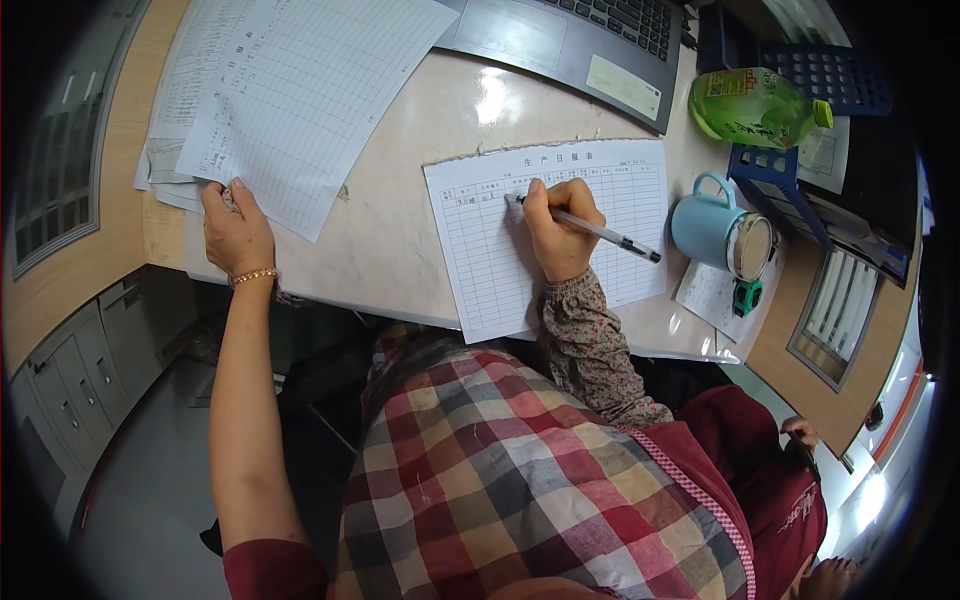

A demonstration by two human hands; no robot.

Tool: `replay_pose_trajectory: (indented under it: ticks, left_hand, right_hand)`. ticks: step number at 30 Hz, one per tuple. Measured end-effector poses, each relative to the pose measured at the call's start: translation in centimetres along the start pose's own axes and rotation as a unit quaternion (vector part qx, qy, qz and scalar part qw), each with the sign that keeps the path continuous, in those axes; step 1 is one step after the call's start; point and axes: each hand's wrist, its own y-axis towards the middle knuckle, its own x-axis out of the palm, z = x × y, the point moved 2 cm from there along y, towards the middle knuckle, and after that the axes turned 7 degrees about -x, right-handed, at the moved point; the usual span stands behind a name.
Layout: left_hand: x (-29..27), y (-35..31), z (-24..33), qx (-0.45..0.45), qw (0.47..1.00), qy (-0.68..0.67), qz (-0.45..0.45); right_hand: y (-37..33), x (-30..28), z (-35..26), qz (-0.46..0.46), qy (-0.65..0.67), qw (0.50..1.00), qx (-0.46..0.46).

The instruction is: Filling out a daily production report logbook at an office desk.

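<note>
My right hand (562,228) grips a clear pen with a dark end (615,238), its tip on a printed form (500,270). Handwriting fills the start of the form's top rows. A floral oversleeve (590,335) covers that forearm. At the left, my left hand (240,232) is closed at the lower edge of another printed sheet (300,110), fingertips and thumb touching the paper. A bit of grey patterned cloth (230,200) shows between its fingers, and more fabric hangs below the palm. More papers (185,100) lie under that sheet.
A laptop (560,45) stands at the far side. To the right are a green bottle (750,108), a light blue mug (710,228), a small green-and-black object (747,297) and blue trays (785,195). Wooden partitions flank the desk (395,235). Another person's hand (800,432) shows at the lower right.
</note>
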Motion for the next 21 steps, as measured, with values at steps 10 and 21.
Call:
replay_pose_trajectory:
  ticks: [10,21]
  left_hand:
    - [1.1,-0.2,1.2,0.029,0.999,-0.017,0.026]
    - [1.2,-0.1,1.3,0.007,1.000,-0.005,0.005]
  right_hand:
    - [1.1,-0.6,0.7,-0.013,-0.027,0.999,-0.018]
    - [1.2,-0.6,1.1,-0.006,-0.022,1.000,-0.015]
